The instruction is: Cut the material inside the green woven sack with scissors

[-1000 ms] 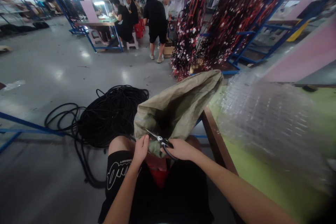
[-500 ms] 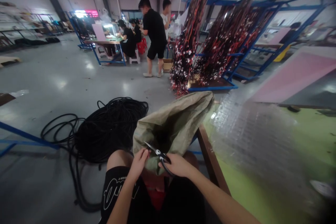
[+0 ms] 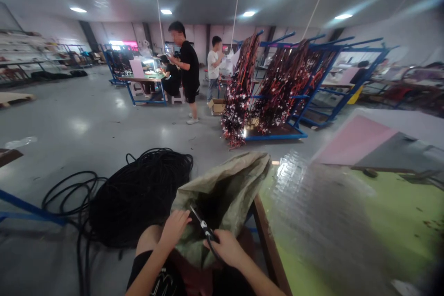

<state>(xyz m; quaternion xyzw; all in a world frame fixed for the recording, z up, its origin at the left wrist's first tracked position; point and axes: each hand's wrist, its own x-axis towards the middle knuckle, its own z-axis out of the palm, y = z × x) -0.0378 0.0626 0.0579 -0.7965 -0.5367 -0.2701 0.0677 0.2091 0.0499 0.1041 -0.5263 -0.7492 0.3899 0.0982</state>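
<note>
Over the open sack (image 3: 208, 182), the right hand (image 3: 225, 246) has scissors (image 3: 204, 225) in its grip — whether the left hand (image 3: 175, 229) holds anything, I can't tell — no cut shows.

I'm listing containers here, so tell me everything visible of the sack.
The sack is khaki-green, of what looks like creased, flexible fabric. Its wide mouth gapes, the rim rising to a peak at far right; the dark inside hides any contents. It sits at the person's knees, between the black cable pile and the table. The left hand seems to touch its near left rim; the right hand holds scissors over it.
</note>
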